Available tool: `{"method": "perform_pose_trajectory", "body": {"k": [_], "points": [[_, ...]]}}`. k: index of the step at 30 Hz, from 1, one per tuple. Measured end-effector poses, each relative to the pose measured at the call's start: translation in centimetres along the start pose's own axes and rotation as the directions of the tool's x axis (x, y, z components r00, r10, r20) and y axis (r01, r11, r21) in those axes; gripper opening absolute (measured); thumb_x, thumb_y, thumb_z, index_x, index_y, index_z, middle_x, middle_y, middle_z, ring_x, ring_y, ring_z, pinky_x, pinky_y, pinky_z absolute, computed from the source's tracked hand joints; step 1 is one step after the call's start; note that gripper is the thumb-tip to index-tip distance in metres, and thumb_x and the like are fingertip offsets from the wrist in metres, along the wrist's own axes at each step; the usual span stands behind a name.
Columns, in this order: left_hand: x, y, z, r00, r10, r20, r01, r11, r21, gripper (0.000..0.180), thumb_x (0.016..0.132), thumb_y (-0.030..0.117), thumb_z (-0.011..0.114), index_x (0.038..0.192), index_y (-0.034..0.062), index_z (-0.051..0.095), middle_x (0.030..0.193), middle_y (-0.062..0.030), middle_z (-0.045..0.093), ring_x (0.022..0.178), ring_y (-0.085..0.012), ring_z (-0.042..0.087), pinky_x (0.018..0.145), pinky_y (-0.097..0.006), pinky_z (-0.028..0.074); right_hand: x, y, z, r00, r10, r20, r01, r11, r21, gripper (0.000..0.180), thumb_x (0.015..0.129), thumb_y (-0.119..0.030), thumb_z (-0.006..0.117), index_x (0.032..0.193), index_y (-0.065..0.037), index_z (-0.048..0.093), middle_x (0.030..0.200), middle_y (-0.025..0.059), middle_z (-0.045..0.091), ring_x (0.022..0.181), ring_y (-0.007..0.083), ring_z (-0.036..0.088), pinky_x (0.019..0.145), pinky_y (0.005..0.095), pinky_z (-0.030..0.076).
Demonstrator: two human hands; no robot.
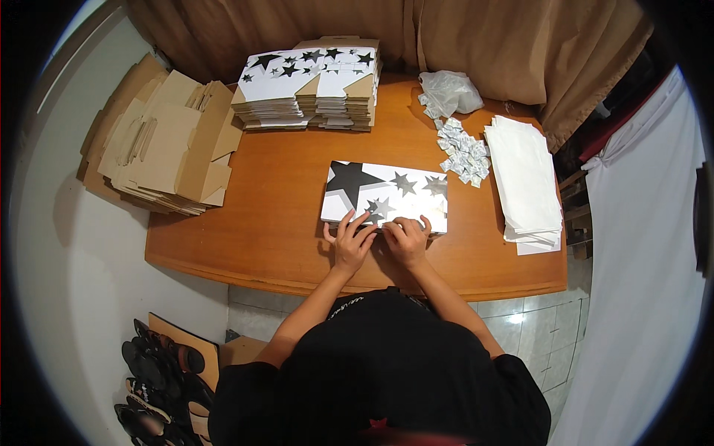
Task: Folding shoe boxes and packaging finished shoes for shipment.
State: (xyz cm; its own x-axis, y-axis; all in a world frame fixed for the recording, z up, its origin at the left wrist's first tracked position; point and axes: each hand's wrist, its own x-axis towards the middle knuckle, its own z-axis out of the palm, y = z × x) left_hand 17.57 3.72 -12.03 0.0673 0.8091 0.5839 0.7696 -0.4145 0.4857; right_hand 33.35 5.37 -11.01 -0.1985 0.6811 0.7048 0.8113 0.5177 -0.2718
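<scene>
A closed cardboard box (387,192), white with black and silver stars on its lid, lies in front of me on the wooden table. My left hand (351,241) rests at its front edge, fingers spread, some tips on the lid and some along the front side. Close beside it, my right hand (406,240) has its fingers bent over the same edge, gripping the lid's front near the middle. The front side of the box is partly hidden behind both hands.
Flat star-printed box blanks (290,93) are stacked at the back. Brown folded cardboard (160,141) leans at the left. Small packets (465,152), a clear plastic bag (451,91) and white paper sheets (524,182) lie at the right. Shoes (160,364) stand below left.
</scene>
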Motion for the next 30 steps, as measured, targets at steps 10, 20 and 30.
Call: {"method": "perform_pose_trajectory", "body": {"k": [10, 20, 30], "points": [[-0.3, 0.0, 0.3, 0.997, -0.054, 0.05, 0.055, 0.998, -0.013, 0.029, 0.079, 0.029, 0.063, 0.107, 0.0256, 0.064, 0.126, 0.0019, 0.05, 0.123, -0.0243, 0.037, 0.098, -0.061, 0.006, 5.0, 1.6, -2.5, 0.951, 0.185, 0.249, -0.216, 0.971, 0.104, 0.035, 0.067, -0.03, 0.07, 0.095, -0.012, 0.06, 0.104, 0.0056, 0.053, 0.1, 0.0234, 0.052, 0.093, 0.0546, 0.024], [-1.1, -0.1, 0.2, 0.994, -0.105, 0.016, 0.103, 0.992, 0.073, 0.033, 0.082, 0.033, 0.054, 0.114, 0.0249, 0.061, 0.139, -0.0077, 0.038, 0.132, -0.0328, 0.024, 0.098, -0.065, 0.001, 5.7, 12.6, -2.3, 0.844, 0.366, 0.392, -0.485, 0.833, 0.265, 0.043, 0.073, -0.029, 0.067, 0.106, -0.003, 0.059, 0.1, 0.0187, 0.059, 0.09, 0.031, 0.057, 0.077, 0.0384, 0.045], [-3.8, -0.6, -3.8, 0.804, -0.589, -0.082, 0.58, 0.807, -0.107, 0.065, 0.081, 0.032, 0.06, 0.137, 0.0134, 0.033, 0.14, -0.0238, 0.025, 0.129, -0.0398, 0.024, 0.106, -0.045, 0.019, -3.1, 6.9, -1.5, 0.778, -0.069, 0.625, -0.487, 0.563, 0.668, 0.076, 0.072, -0.024, 0.066, 0.136, -0.005, 0.03, 0.118, 0.0191, 0.04, 0.113, 0.0331, 0.038, 0.1, 0.0406, 0.029]]}}
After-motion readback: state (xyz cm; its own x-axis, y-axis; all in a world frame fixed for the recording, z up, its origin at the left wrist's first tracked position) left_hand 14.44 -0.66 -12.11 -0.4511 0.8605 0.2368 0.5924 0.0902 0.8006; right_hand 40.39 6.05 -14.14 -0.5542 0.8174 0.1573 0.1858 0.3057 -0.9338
